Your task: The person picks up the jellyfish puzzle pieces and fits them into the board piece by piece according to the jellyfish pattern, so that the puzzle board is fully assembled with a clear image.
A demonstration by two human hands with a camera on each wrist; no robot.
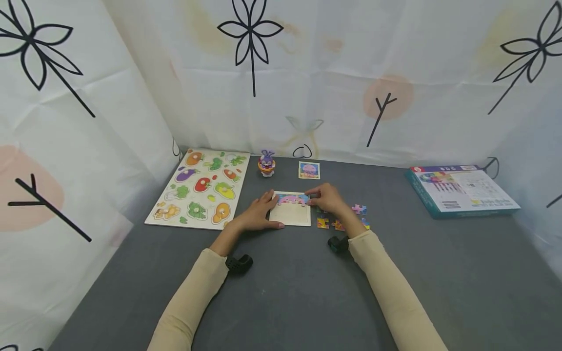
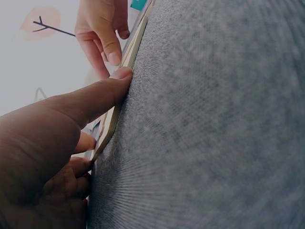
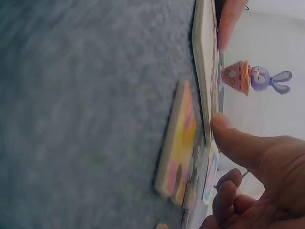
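Note:
A pale puzzle tray lies flat in front of me, with joined pink and blue jigsaw pieces along its far side. My left hand holds the tray at its left end, thumb on the near edge and the other fingers along the side. At the far right corner is my right hand, thumb and index finger pressing at the end of the joined row. Loose jigsaw pieces lie right of the tray, partly hidden under the right arm; in the right wrist view, a yellow-orange piece sits close to the tray.
A vegetable picture board lies at the left. Behind the tray stand a purple rabbit figure and a small picture card. At the far right rests a flat teal-sided box. White printed cloth hangs behind the table.

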